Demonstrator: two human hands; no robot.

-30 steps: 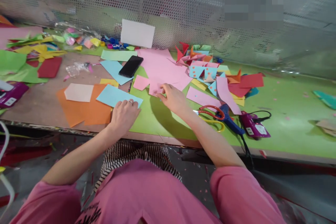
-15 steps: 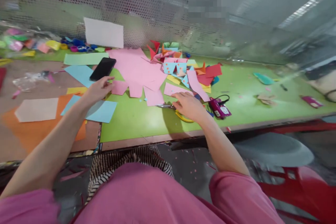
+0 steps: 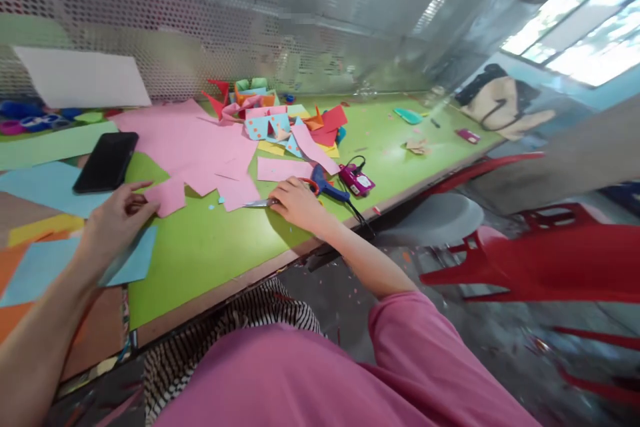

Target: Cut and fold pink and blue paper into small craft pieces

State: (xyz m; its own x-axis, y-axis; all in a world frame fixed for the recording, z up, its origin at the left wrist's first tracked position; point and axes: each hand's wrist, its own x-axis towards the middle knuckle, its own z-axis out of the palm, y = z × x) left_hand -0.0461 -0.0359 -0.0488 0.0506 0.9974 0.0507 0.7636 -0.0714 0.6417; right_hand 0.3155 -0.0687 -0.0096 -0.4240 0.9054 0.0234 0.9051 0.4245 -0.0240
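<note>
My left hand is closed, its thumb and fingers at the left edge of a small pink paper piece on the green table surface. My right hand curls over a pair of scissors, whose metal blades point left from under the fingers; most of the handle is hidden. A large pink paper sheet with cut edges lies ahead, between the hands. Just beyond the right hand is a pink paper strip. A blue glue gun lies to its right.
A black phone lies at the left, among blue sheets. Coloured paper cutouts pile up near the perforated metal panel. A purple corded device sits right of the glue gun. A red chair and a grey stool stand at the right.
The view has swung right. My left hand has come to the small pink piece, which now lies apart from its neighbour. My right hand has closed over the scissors.
</note>
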